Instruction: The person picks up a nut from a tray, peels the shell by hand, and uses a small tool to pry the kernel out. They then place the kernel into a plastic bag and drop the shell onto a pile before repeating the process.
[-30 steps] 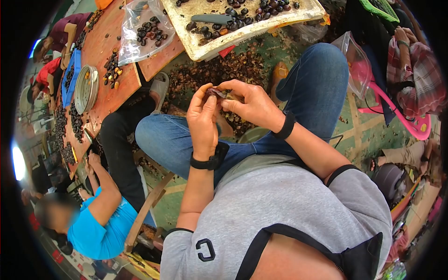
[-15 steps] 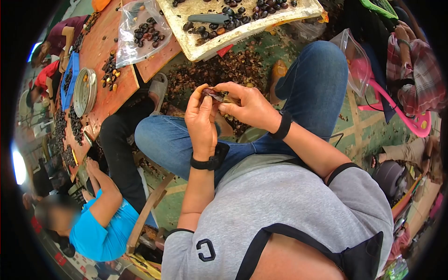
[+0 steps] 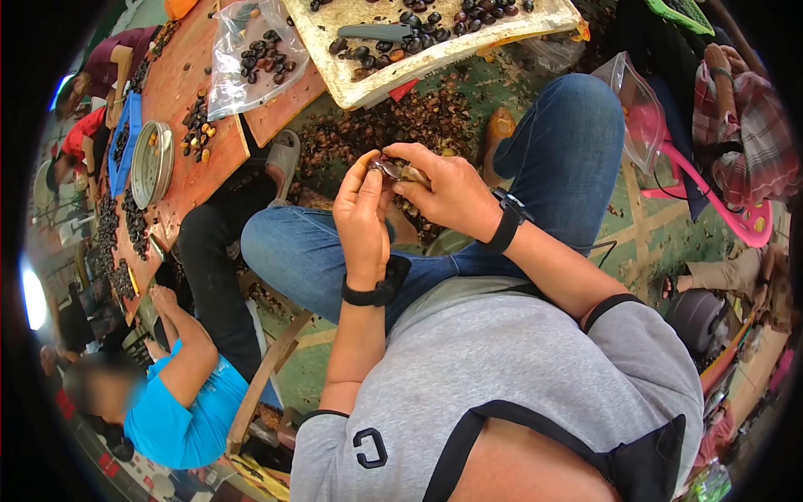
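Observation:
A dark reddish-brown, shiny nut (image 3: 386, 167) sits between the thumb and fingers of my left hand (image 3: 362, 222), above my lap. My right hand (image 3: 456, 197) meets it from the right, thumb and index finger closed on a small greyish-brown piece (image 3: 413, 175) against the nut. Whether that piece is a blade or a bit of shell, I cannot tell. Beyond my hands, a worn cream tray (image 3: 360, 92) holds several dark nuts (image 3: 418, 38) and a grey, handle-like object (image 3: 374, 33).
A clear plastic bag of nuts (image 3: 222, 96) lies on the reddish wooden table (image 3: 188, 171), near a round metal tin (image 3: 153, 167) and a blue tray (image 3: 123, 146). Shell scraps (image 3: 401, 117) cover the floor. A person in blue (image 3: 188, 410) sits at left; a pink stool (image 3: 711, 197) stands right.
My right wrist has rotated slightly, and its fingers have shifted a little on the nut. The nut has turned slightly in my left fingers.

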`<control>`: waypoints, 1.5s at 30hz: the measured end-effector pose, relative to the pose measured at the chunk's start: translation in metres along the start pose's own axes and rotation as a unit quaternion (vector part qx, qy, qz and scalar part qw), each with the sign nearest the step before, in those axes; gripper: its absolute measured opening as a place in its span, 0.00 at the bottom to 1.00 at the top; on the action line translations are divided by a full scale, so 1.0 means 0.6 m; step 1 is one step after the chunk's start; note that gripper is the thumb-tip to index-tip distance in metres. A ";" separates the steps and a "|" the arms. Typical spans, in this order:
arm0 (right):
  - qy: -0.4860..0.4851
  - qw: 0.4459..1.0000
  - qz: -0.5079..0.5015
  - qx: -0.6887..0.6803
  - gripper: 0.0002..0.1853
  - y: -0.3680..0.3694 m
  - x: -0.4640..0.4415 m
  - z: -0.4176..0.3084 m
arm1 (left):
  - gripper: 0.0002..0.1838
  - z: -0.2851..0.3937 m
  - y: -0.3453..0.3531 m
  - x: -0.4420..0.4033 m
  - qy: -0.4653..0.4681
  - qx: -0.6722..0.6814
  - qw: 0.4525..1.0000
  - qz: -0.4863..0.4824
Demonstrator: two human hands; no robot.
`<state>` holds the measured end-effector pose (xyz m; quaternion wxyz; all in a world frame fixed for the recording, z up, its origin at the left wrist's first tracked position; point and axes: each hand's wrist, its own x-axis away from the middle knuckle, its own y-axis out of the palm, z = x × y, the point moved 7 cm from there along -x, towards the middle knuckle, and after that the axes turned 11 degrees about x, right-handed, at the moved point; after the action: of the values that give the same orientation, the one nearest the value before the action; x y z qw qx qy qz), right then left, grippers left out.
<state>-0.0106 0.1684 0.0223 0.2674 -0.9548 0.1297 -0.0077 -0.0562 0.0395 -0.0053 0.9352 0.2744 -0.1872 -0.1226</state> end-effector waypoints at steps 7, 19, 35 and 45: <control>0.019 0.981 -0.084 -0.174 0.19 0.019 -0.008 0.029 | 0.17 0.009 -0.006 -0.002 -0.003 -0.040 0.998 -0.037; 0.100 0.928 -0.129 -0.335 0.29 0.033 0.002 0.013 | 0.14 0.025 -0.012 -0.002 0.059 0.033 0.998 -0.005; 0.076 0.977 -0.057 -0.190 0.23 0.035 0.011 0.012 | 0.12 0.025 -0.002 0.005 0.135 -0.110 0.984 0.021; 0.076 0.966 0.019 -0.247 0.20 0.067 0.010 0.031 | 0.11 0.019 -0.010 -0.003 0.159 -0.142 0.976 0.053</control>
<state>-0.0130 0.1431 -0.0145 0.0127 -0.9851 0.1661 -0.0433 -0.0632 0.0300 -0.0005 0.9877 0.1442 -0.0311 -0.0527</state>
